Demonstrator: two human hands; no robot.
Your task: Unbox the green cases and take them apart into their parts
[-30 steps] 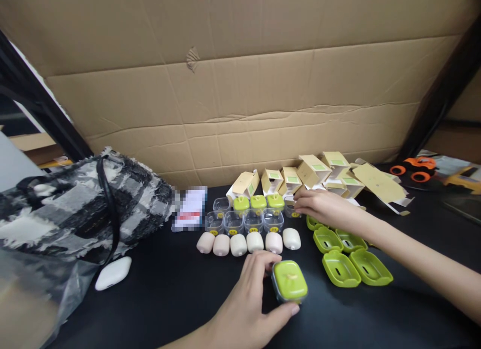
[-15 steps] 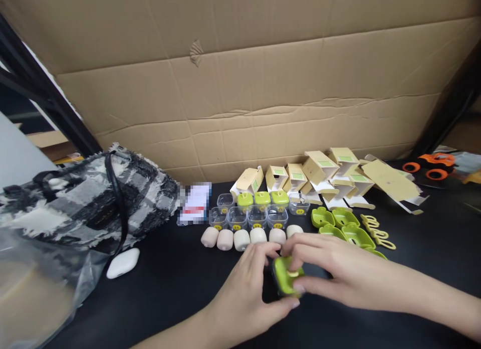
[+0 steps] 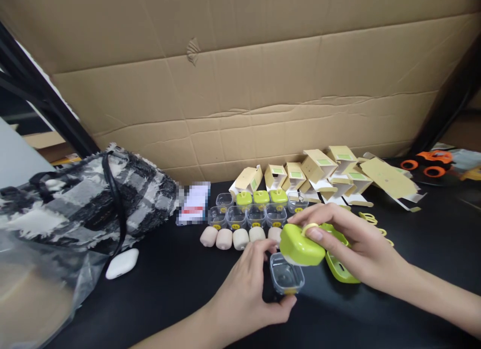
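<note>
A clear square cup (image 3: 286, 274) with a yellow label stands on the black table, between the thumb and fingers of my left hand (image 3: 250, 289). Above and right of it, my right hand (image 3: 349, 236) pinches a green lid (image 3: 301, 246) by its pale yellow loop; the lid is tilted and apart from the cup. Green shells (image 3: 343, 271) lie partly hidden beneath my right hand. Beyond my hands is a row of pink and white rounded pieces (image 3: 224, 238), with clear cups (image 3: 236, 217) behind them, and green-lidded cups (image 3: 261, 198) farther back.
Open cardboard boxes (image 3: 317, 166) stand along the back before a large cardboard sheet (image 3: 263, 88). At left are a checked bag (image 3: 143, 193), a white case (image 3: 122, 264), a plastic bag (image 3: 33, 294) and a phone (image 3: 195, 203). An orange toy car (image 3: 432, 161) sits far right.
My right hand has moved up and right, lifting the green lid off the clear cup. The cup's open top now shows. My left hand has stayed beside the cup.
</note>
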